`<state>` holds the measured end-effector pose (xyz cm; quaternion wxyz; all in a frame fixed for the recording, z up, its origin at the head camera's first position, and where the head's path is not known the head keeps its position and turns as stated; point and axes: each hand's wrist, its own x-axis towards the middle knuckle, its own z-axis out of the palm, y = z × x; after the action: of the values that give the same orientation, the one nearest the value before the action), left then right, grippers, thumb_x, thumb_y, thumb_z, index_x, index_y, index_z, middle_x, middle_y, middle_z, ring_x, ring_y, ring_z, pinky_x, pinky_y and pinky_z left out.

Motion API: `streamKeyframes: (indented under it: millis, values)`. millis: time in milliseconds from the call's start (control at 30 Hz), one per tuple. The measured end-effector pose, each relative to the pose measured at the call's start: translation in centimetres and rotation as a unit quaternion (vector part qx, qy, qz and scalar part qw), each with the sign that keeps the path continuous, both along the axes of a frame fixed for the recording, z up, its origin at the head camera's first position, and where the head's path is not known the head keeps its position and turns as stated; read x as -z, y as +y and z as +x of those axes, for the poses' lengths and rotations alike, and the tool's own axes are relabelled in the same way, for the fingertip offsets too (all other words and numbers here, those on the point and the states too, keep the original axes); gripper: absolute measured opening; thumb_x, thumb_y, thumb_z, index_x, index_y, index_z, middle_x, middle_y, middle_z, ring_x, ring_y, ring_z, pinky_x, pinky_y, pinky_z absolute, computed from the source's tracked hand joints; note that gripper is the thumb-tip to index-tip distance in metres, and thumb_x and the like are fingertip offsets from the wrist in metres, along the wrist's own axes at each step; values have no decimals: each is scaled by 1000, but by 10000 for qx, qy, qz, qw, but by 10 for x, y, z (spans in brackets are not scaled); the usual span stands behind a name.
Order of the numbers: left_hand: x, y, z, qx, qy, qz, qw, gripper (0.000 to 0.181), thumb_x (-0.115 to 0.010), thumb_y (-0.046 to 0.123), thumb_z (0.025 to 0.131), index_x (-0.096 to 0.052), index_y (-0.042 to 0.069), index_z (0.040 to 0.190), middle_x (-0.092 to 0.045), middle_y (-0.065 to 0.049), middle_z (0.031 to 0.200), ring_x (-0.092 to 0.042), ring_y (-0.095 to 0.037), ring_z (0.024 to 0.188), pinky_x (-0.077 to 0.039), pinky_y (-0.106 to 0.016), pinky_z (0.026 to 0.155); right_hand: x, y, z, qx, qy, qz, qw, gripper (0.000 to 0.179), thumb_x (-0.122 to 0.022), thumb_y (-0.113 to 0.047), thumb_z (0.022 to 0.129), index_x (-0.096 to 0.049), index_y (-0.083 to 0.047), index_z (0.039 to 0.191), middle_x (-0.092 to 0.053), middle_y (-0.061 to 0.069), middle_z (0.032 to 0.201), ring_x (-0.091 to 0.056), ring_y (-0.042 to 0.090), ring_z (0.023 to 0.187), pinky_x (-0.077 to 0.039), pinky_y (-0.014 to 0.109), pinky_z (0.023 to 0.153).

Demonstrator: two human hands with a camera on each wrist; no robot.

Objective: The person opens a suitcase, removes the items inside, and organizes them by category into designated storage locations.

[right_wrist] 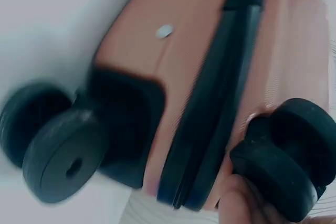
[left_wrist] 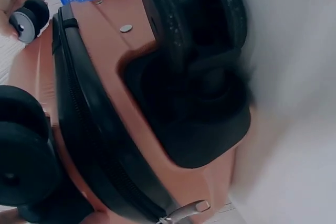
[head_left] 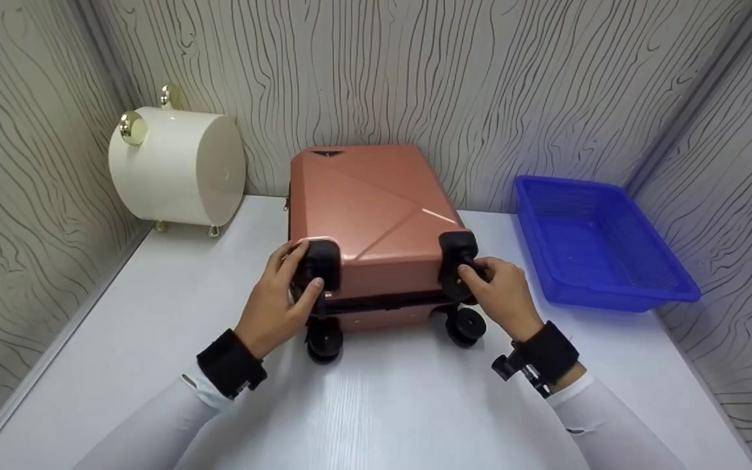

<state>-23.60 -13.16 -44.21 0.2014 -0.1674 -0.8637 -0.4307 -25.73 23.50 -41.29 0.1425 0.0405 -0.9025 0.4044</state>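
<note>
A rose-pink hard-shell suitcase lies flat on the table with its wheeled end toward me. My left hand grips the upper left black wheel, its fingers over the corner guard and its thumb on the near side. At the upper right wheel, my right hand pinches with thumb and fingers. Below these are the lower left wheel and the lower right wheel. A black zipper band runs between the suitcase halves, with a metal zipper pull near one corner.
A blue plastic basket stands on the white table, right of the suitcase. To the left is a cream drum-shaped object with gold knobs and feet. Wood-grain patterned walls enclose the back and sides.
</note>
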Motion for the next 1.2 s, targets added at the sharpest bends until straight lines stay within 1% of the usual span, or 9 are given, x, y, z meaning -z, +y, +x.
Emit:
streamKeyframes:
  millis: [100,267,367,533,700,833,933,1067,1200]
  values:
    - [2,-3,-3,55,71,63,9999,66,-71,22,103,-48,7,164,-42,-23,167,-61,-42,139,-51,-59,114,-3,-1,8,-33,-289,-399,9988,28,-71,-21,102,-77,7,104,-80,10,81,-66,8,64,-53,21,61]
    - [5,-7,-2,282,258,119,9992,65,-72,17,101,-50,6,161,-47,-23,162,-70,-36,127,-59,-50,106,0,-1,29,156,-377,-491,9980,27,-74,-23,100,-74,5,101,-70,-1,72,-61,8,64,-51,21,62]
    - [5,-7,1,517,219,176,9983,65,-72,15,101,-50,5,162,-48,-22,161,-73,-33,125,-60,-43,105,2,3,41,296,-439,-669,9964,27,-76,-24,99,-73,3,101,-66,-5,70,-59,8,64,-49,22,62]
    - [3,-4,6,733,152,191,9970,65,-70,14,102,-48,6,163,-46,-21,163,-71,-32,127,-58,-42,107,-3,8,54,393,-685,-1548,9848,28,-75,-22,100,-72,5,105,-67,-7,71,-58,5,68,-46,21,66]
    - [3,0,7,706,188,160,9972,65,-67,16,104,-46,5,164,-44,-21,166,-66,-34,133,-59,-48,107,-24,6,60,248,-617,-2257,9719,25,-70,-20,105,-74,5,105,-72,-7,76,-63,7,75,-51,23,73]
    - [0,0,9,571,161,78,9982,66,-65,19,105,-41,1,165,-42,-25,165,-61,-38,136,-55,-54,109,-48,-3,58,38,-356,-2688,9625,23,-69,-17,105,-75,5,103,-77,-5,78,-71,9,73,-59,24,71]
    - [-5,0,10,357,124,-20,9993,71,-67,25,105,-39,-3,164,-42,-28,163,-57,-41,138,-50,-58,113,-67,-14,53,-162,-100,-2842,9586,22,-69,-15,105,-74,6,102,-78,-2,78,-74,11,69,-62,26,68]
    - [-12,1,12,-143,158,-316,9993,84,-76,39,99,-41,-7,160,-44,-34,159,-50,-49,144,-45,-64,118,-91,-31,47,-452,130,-2829,9580,23,-69,-15,105,-73,8,104,-78,-1,79,-75,11,68,-62,27,65]
    - [-18,2,15,-694,507,-836,9928,93,-82,51,92,-48,-9,155,-48,-37,155,-47,-55,142,-42,-69,116,-111,-49,43,-731,210,-2747,9585,25,-66,-15,106,-71,10,106,-79,1,82,-76,11,72,-63,27,67]
